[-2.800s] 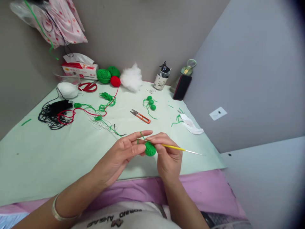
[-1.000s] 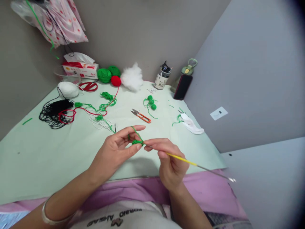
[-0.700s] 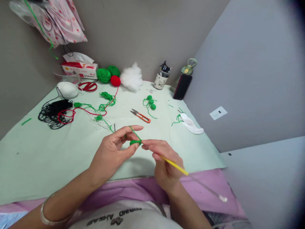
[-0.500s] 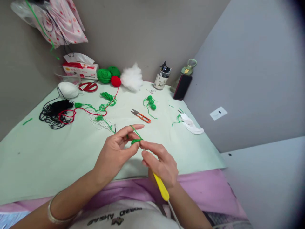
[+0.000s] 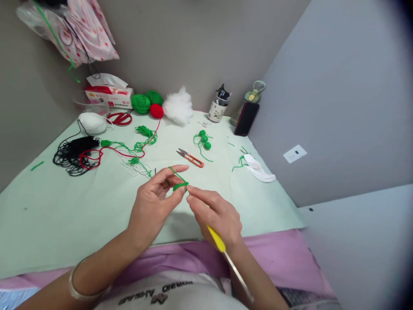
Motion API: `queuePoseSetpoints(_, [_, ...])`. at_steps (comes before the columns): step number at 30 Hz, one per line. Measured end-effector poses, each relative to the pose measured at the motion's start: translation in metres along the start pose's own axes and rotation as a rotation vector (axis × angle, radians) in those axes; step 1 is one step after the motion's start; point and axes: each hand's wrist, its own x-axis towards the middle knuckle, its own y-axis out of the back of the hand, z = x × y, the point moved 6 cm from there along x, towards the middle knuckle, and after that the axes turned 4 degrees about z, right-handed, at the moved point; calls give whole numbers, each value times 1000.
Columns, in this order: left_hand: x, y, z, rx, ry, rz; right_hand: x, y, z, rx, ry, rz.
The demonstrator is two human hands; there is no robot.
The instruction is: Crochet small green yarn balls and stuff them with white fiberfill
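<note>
The person's left hand (image 5: 150,209) pinches a small green crocheted piece (image 5: 178,187) between thumb and fingertips, its index finger stretched out with a strand of green yarn (image 5: 177,174) running over it down to the work. The right hand (image 5: 221,217) is closed around a yellow-handled hook (image 5: 215,238), fingertips drawn together right beside the piece, which is held above the pale green tabletop (image 5: 80,219). At the back, a clear jar (image 5: 217,112) with a patterned label stands upright, holding dark-topped items and pens. The tissue box (image 5: 111,97) has a white tissue (image 5: 106,80) rising from its slot; beside it sits a clear plastic container (image 5: 93,106), its contents too faint to tell. A green bottle (image 5: 254,94) stands partly behind a leaning phone (image 5: 247,119); what it contains cannot be told. Three small green balls (image 5: 204,139) lie together beyond the orange-handled snips (image 5: 191,158), apart from any container.
</note>
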Motion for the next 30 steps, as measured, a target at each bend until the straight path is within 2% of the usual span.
queuePoseSetpoints(3, [1,-4,-10,-155,56,-35,-3,-5,-8,-200,120,58])
queuePoseSetpoints(6, [-1,-7,-15,-226,94,-58,-1,-8,-15,-278,174,88])
queuePoseSetpoints(10, [-7,-11,-17,-275,125,-113,2,-6,-14,-273,120,113])
queuePoseSetpoints(13, [-10,-13,-15,-290,140,-142,0,-3,-14,-253,140,143])
queuePoseSetpoints(17, [-10,-15,-16,-361,304,-217,-3,-2,-7,-196,136,162])
queuePoseSetpoints(19, [-10,-16,-17,-398,389,-262,-3,-1,1,-33,54,174])
queuePoseSetpoints(21, [-8,-15,-17,-397,404,-281,-2,1,9,155,-58,186])
queuePoseSetpoints(26, [-2,-6,-10,-188,204,-269,2,11,17,422,-264,192])
queuePoseSetpoints(30, [0,3,-1,44,23,-224,1,14,27,607,-497,226])
